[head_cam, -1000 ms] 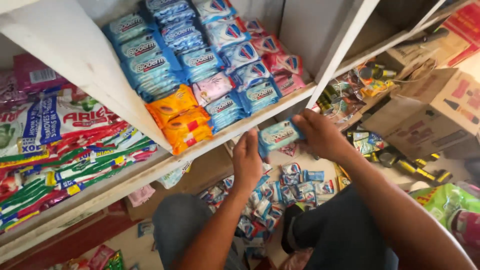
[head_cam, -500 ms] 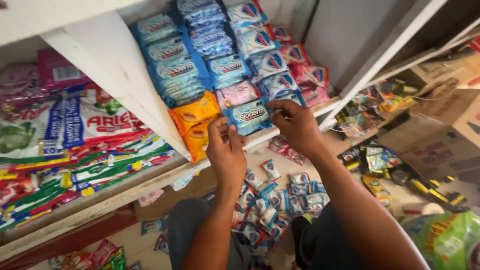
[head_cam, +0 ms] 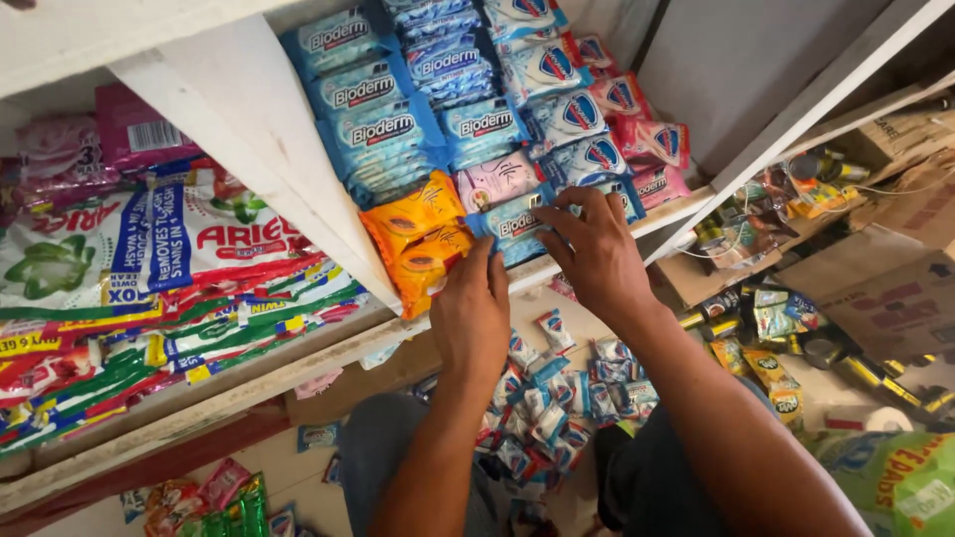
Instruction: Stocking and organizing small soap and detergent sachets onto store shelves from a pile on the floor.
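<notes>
My right hand (head_cam: pixel 594 254) presses a light blue soap packet (head_cam: pixel 512 227) into the front row on the white shelf (head_cam: pixel 298 363), fingers spread over its right end. My left hand (head_cam: pixel 471 311) touches the packet's lower left corner and rests against the orange soap packets (head_cam: pixel 418 234) beside it. Stacks of blue soap bars (head_cam: pixel 388 129) and blue-and-red soap bars (head_cam: pixel 567 99) fill the shelf behind.
Detergent sachets and bags (head_cam: pixel 149 288) fill the compartment left of a white divider (head_cam: pixel 239 139). Several small soap packets (head_cam: pixel 557 398) lie on my lap and the floor. Cardboard boxes (head_cam: pixel 895 298), bottles and sachets (head_cam: pixel 776 328) sit at the right.
Both hands rose from below the shelf edge up to the shelf, carrying the blue packet in among the stacked soaps.
</notes>
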